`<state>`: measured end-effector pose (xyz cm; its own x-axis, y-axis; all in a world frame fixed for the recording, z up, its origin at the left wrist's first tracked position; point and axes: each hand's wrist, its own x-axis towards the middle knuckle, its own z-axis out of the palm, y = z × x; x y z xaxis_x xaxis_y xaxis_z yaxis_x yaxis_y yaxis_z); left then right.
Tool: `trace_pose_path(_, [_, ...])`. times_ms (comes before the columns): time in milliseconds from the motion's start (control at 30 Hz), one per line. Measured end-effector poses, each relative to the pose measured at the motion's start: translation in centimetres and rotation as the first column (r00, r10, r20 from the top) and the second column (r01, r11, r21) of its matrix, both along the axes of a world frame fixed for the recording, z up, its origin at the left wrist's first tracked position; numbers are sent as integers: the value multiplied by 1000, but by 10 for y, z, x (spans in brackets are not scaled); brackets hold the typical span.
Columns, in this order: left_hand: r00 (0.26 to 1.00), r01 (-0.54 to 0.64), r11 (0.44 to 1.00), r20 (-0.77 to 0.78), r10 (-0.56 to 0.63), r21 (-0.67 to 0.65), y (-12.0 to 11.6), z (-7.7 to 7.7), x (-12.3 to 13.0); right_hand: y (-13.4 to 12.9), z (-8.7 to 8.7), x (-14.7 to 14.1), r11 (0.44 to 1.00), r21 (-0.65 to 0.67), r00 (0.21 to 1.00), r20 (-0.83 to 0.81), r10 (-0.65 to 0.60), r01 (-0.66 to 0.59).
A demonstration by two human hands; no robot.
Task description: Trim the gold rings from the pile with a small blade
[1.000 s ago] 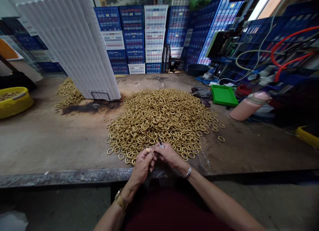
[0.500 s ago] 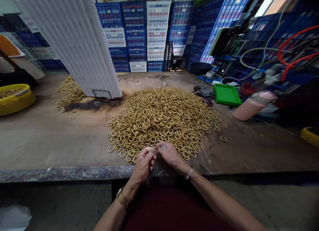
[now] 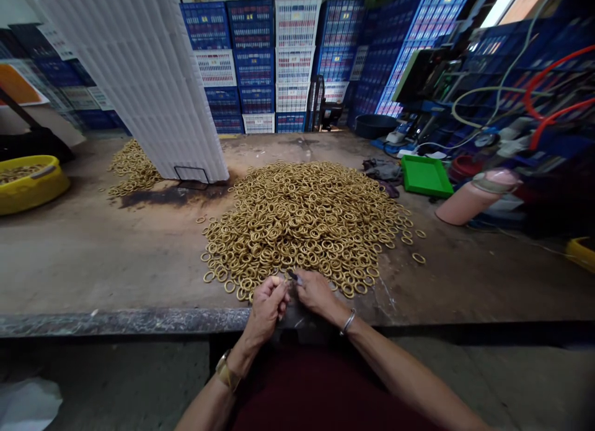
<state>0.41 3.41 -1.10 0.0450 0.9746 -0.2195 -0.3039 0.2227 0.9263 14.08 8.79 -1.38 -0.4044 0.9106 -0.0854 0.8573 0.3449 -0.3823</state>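
A wide heap of brass-coloured rings [image 3: 302,214] lies on the worn table in front of me. At its near edge my left hand [image 3: 267,304] is closed in a pinch, its fingertips hiding whatever is between them. Close to its right, my right hand [image 3: 318,293] is closed on a small dark tool [image 3: 294,275] that points toward the left fingertips. The tool's exact kind is too small to tell. Loose rings lie around both hands.
Tall white corrugated sheets [image 3: 153,90] lean at left by a smaller ring pile [image 3: 134,168]. A yellow tub [image 3: 35,192] stands far left. On the right are a green tray [image 3: 426,175], a pink bottle [image 3: 476,198] and equipment with hoses. Stacked crates [image 3: 253,65] line the back.
My right hand has turned and lowered slightly, and the dark tool now shows at its fingertips. My left hand keeps its pinch in almost the same place.
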Motion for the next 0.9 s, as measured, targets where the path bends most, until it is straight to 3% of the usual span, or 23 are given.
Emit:
trace_pose_path(100, [989, 68, 998, 133, -67, -2, -5, 8, 1, 9, -1, 2, 998, 32, 998, 31, -62, 61])
trace_pose_path(200, [959, 44, 996, 283, -22, -71, -6, 10, 0, 16, 1, -5, 993, 110, 999, -36, -40, 44])
trace_pose_path(467, [926, -31, 985, 365, 93, -172, -4, 4, -7, 37, 10, -38, 982, 190, 999, -35, -8, 14])
trace_pose_path(700, [832, 38, 968, 544, 106, -246, -1, 3, -14, 44, 8, -46, 975, 219, 999, 28, -31, 24])
trace_pose_path(800, [837, -13, 967, 525, 151, -256, 2, 1, -14, 47, 4, -43, 971, 238, 999, -32, 1, 6])
trace_pose_path(900, [895, -106, 968, 402, 193, -228, 6, 0, -14, 46, 2, -34, 966, 258, 990, -129, 52, -18])
